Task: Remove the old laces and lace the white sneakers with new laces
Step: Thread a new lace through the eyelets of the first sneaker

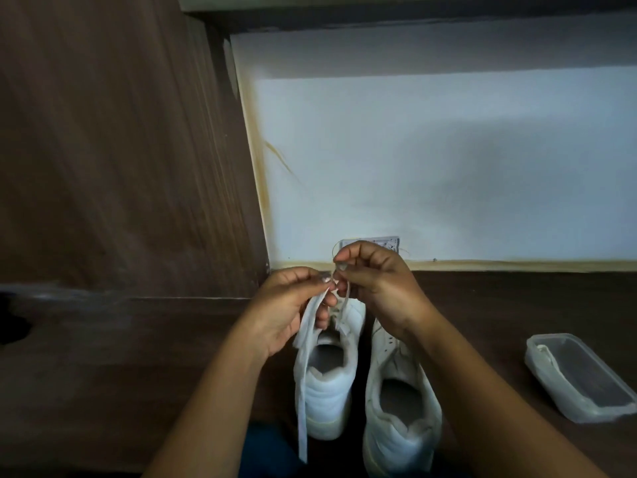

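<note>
1. One wooden panel (113, 132) fills the view from nine to eleven o'clock. Below it one dark bench (103, 357) runs across. One dark round hole (10, 326) in the bench is cut off by the frame edge at nine o'clock.
2. One left hand (293, 305) is near the centre. Its grip is closed, with thumb and forefinger pinching the top of a lace (305, 374). This flat white strip hangs towards six o'clock, past the heel of the left sneaker.
3. Two white sneakers stand side by side on the bench, heels towards six o'clock and toes towards the wall. The left sneaker (327, 398) has its toe hidden behind both hands. The right sneaker (400, 419) is partly covered by the right forearm, and its heel is cut off by the bottom edge.
4. One right hand (375, 284) is just beside the left one, at its three o'clock. Its grip is also closed, fingertips pinching a thin strand (345, 301) that runs down to the left sneaker's front. Whether strip and strand are one lace cannot be told.
5. One pale wall (448, 160) stands at twelve o'clock. A small plate (387, 242) on it is mostly hidden behind the right hand.
6. One clear plastic box (579, 377) lies on the bench at three o'clock of the sneakers, well apart. Something white inside it is hard to make out.
</note>
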The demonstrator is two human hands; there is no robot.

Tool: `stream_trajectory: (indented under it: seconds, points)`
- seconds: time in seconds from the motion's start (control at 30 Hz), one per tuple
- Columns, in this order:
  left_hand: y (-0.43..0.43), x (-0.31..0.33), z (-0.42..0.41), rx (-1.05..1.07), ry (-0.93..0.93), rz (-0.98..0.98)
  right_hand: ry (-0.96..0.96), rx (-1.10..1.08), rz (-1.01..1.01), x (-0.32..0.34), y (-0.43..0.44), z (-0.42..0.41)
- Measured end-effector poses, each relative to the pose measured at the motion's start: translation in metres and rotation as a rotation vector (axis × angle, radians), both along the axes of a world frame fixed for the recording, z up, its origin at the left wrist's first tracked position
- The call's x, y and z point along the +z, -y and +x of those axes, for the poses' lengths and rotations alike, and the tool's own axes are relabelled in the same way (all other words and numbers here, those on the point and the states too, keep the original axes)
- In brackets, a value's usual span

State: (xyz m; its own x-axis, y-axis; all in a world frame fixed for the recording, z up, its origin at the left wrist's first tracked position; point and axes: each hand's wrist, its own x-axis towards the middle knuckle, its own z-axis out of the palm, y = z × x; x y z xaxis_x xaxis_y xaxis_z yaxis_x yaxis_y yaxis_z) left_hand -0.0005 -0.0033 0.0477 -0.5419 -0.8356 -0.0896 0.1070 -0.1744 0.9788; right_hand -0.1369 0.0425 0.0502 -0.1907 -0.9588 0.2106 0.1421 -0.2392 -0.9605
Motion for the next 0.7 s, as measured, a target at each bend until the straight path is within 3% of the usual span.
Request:
stream_trajectory:
  seconds: [0.5, 0.7]
  points:
    - [-0.01, 0.14, 0.007, -0.007, -0.249, -0.149, -0.149, -0.117, -0.121, 0.145, -0.027, 0.01]
    - [-0.022, 0.194, 0.0, 0.155, -0.108, -0.354, -0.014, -0.212, -0.19, 0.193, -0.042, 0.016]
